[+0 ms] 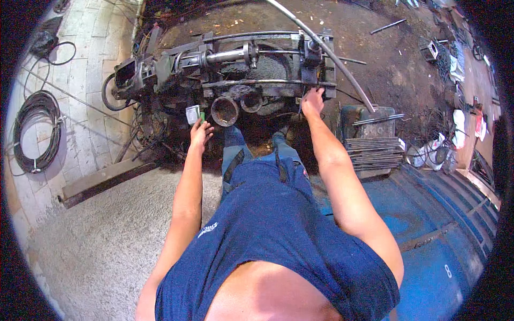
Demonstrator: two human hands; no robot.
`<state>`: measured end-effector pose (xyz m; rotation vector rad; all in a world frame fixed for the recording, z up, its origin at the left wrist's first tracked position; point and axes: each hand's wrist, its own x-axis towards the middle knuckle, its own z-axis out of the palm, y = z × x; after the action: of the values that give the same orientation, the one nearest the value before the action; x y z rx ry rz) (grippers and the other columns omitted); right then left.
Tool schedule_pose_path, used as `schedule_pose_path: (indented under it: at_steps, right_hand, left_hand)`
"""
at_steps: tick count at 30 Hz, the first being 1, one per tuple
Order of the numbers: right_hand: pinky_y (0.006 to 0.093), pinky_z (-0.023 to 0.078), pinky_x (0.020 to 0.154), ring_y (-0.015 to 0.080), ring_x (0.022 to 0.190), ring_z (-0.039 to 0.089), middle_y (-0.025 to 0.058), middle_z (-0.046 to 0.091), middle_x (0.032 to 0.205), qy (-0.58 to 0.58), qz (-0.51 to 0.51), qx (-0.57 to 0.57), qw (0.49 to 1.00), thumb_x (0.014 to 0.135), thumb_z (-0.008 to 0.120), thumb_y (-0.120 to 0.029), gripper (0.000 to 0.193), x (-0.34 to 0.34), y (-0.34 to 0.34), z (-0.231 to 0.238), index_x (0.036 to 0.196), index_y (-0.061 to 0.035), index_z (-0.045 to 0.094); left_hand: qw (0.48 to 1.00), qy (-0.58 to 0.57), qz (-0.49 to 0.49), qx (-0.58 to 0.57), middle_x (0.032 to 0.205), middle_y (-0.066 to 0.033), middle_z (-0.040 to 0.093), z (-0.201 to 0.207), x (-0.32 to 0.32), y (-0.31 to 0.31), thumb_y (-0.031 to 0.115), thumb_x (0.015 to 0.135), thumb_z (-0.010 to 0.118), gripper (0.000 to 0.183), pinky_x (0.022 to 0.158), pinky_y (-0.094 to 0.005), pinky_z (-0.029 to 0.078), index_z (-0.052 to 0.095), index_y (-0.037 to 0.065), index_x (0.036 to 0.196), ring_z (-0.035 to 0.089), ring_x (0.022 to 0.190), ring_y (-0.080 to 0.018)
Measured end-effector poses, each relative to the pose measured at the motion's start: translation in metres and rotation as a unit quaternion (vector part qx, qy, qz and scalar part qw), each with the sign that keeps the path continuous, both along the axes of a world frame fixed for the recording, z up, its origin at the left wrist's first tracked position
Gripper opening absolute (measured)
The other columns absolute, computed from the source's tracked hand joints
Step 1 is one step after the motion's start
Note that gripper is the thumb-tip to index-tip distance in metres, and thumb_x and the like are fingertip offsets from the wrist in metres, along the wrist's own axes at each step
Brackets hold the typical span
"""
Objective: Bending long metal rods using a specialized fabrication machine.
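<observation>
A long, greasy machine frame (pixel 235 83) with parallel rods and a shiny cylinder lies across the ground in front of me. My left hand (pixel 200 134) is closed around a small green piece (pixel 202 116). Right beside that green piece shows a pale, flat rectangular piece (pixel 193 115); I cannot tell whether the two are joined. Two round pipe openings (pixel 225 111) are just right of this hand. At the frame's right end, my right hand (pixel 312 102) reaches to the lower rod (pixel 267 83) beside a dark upright block (pixel 310 56). Its fingers are bent, and what they grip is hidden.
A long grey pipe (pixel 326 51) slants down over the frame's right end. Near its lower end sits a ribbed metal block (pixel 373 152). A coiled black cable (pixel 37 131) lies on pale paving at left, near a metal beam (pixel 107 182). Scattered rubbish (pixel 433 152) lies at right.
</observation>
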<state>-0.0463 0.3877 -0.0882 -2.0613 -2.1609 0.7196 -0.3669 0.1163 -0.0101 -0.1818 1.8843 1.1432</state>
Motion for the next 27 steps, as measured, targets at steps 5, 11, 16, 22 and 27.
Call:
schedule_pose_path:
  at_steps: [5, 11, 16, 22, 27]
  right_hand:
    - [0.0502, 0.051, 0.076, 0.0395, 0.088, 0.063, 0.0202, 0.051, 0.11, -0.001, -0.04, 0.007, 0.999, 0.085, 0.057, -0.02, 0.033, 0.002, -0.005, -0.001, 0.111, -0.0023, 0.046]
    - [0.0505, 0.049, 0.077, 0.0436, 0.091, 0.06, 0.0264, 0.054, 0.109, 0.077, -0.052, 0.027, 0.995, 0.088, 0.054, -0.023, 0.037, 0.007, -0.022, 0.019, 0.112, 0.0027, 0.043]
    - [0.0534, 0.045, 0.074, 0.0482, 0.087, 0.059, 0.0314, 0.06, 0.09, 0.18, -0.107, -0.003, 0.978, 0.091, 0.044, -0.022, 0.031, 0.015, -0.053, 0.067, 0.101, 0.0067, 0.05]
    - [0.0328, 0.042, 0.051, 0.0199, 0.058, 0.051, 0.0103, 0.055, 0.077, 0.369, -0.213, -0.081, 0.901, 0.094, 0.046, -0.018, 0.024, 0.028, -0.098, 0.083, 0.109, -0.0001, 0.05]
    - [0.0226, 0.035, 0.041, 0.0056, 0.047, 0.038, 0.0003, 0.046, 0.07, 0.52, -0.246, -0.261, 0.776, 0.094, 0.044, -0.013, 0.023, 0.016, -0.092, 0.098, 0.114, -0.0017, 0.046]
  left_hand:
    - [0.999, 0.004, -0.03, -0.016, 0.107, -0.0073, 0.061, 0.013, 0.004, 0.003, 0.021, 0.093, 0.055, 0.052, 0.071, -0.0317, 0.052, 0.036, 0.012, 0.14, 0.063, 0.089, -0.018]
    - [1.0, -0.007, -0.01, 0.004, 0.109, -0.009, 0.06, 0.004, -0.001, -0.001, 0.024, 0.093, 0.056, 0.051, 0.071, -0.0318, 0.053, 0.038, 0.011, 0.139, 0.064, 0.091, -0.019]
    - [0.999, -0.016, 0.022, 0.016, 0.107, -0.0087, 0.061, -0.016, -0.006, -0.004, 0.023, 0.093, 0.055, 0.047, 0.07, -0.0314, 0.053, 0.041, 0.011, 0.136, 0.065, 0.09, -0.0197]
    - [0.996, -0.021, 0.067, 0.049, 0.101, -0.0077, 0.061, -0.019, -0.006, 0.003, 0.021, 0.094, 0.053, 0.039, 0.067, -0.0314, 0.054, 0.045, 0.012, 0.131, 0.065, 0.088, -0.0206]
    - [0.995, -0.027, 0.091, 0.038, 0.1, -0.0075, 0.061, -0.023, -0.007, 0.006, 0.021, 0.095, 0.052, 0.039, 0.066, -0.0318, 0.054, 0.045, 0.012, 0.131, 0.066, 0.085, -0.0198]
